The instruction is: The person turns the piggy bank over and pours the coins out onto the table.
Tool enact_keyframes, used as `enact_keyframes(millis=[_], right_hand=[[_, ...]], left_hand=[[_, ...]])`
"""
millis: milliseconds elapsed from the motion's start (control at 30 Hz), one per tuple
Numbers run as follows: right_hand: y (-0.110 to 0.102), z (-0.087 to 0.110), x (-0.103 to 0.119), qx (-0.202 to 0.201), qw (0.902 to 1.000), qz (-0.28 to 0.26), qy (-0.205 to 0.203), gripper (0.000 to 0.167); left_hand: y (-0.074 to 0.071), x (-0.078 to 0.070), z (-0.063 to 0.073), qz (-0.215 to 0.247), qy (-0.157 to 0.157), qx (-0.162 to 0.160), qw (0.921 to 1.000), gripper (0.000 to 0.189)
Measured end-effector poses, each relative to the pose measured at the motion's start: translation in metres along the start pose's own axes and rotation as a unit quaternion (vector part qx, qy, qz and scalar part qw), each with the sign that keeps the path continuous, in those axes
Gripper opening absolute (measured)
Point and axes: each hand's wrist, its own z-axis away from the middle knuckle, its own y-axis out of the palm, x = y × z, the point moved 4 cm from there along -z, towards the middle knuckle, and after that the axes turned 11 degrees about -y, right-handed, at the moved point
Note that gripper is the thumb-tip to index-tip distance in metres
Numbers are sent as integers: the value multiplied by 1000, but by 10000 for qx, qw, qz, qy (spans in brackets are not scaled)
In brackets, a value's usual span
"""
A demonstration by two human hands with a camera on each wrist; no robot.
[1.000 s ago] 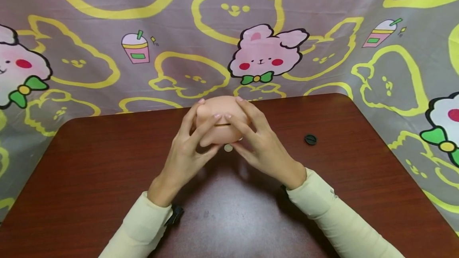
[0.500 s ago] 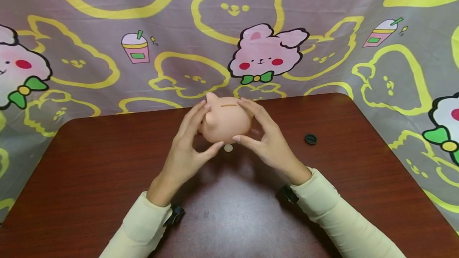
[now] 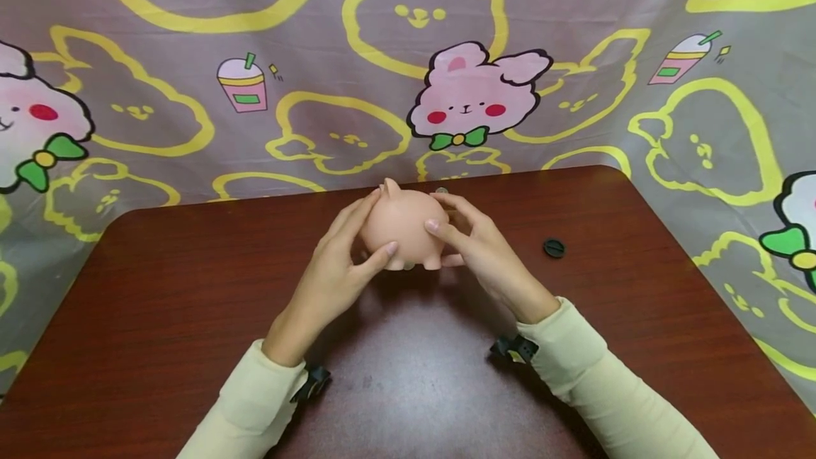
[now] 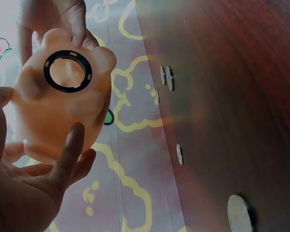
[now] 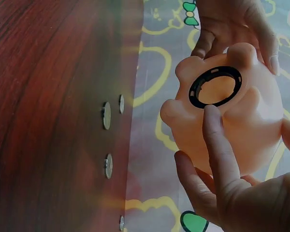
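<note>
In the head view, the single piggy bank (image 3: pixel 403 227) had rolled since earlier, slot hidden, feet showing, raised over the tabletop (image 3: pixel 191 303) in the half-curled fingers of left hand (image 3: pixel 328 268) and right hand (image 3: pixel 492 250); one black cap (image 3: pixel 554 248) lay apart. The left wrist showed five coins (image 4: pixel 239 213); the right wrist, four, plus one black ring (image 5: pixel 195 96) underneath the bank.

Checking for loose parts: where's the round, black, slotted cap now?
In the head view, the cap lies on the red-brown wood-grain table, right of the right hand gripping the peach pig-shaped bank.
</note>
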Motion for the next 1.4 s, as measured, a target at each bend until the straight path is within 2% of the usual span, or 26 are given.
enact_keyframes(millis=[267,367,467,567,633,700,767,833,867,933,1000,1100,1200,1267,1400], right_hand=[[1,1,-2,72,9998,64,-148,55],[4,1,1,175,9975,387,-563,59],[6,3,7,259,9868,1106,-1153,64],[9,5,13,325,9658,1807,-1830,70],[13,8,18,440,9465,2202,-2318,72],[17,11,22,572,9170,2713,-2869,73],[22,15,26,679,8825,3197,-3381,72],[26,19,29,693,8420,3713,-3852,71],[27,20,30,691,8269,3860,-4030,71],[29,23,31,677,8028,4069,-4305,70],[31,24,32,662,7832,4223,-4516,70],[32,26,32,667,7641,4331,-4734,69],[31,26,32,663,7548,4349,-4866,67],[30,25,31,656,7565,4338,-4850,67],[28,23,28,690,7704,4359,-4601,71]], left_hand=[[1,1,-1,0,-145,110,9998,78],[1,2,-2,123,-208,170,9996,83],[1,3,-2,340,-315,272,9986,87],[1,7,-2,542,-367,409,9970,93],[1,9,-1,562,-304,475,9968,98],[1,11,-1,568,-134,521,9969,101],[1,13,-1,588,57,539,9968,105],[2,14,-1,662,215,555,9960,107],[2,15,-2,689,294,548,9957,107],[1,16,-2,695,398,495,9956,108],[1,17,-2,659,474,426,9958,107],[0,17,0,611,606,286,9959,105],[-1,15,1,608,755,163,9952,104],[-1,14,2,605,874,109,9943,102],[-3,11,4,289,1110,-17,9934,97]])
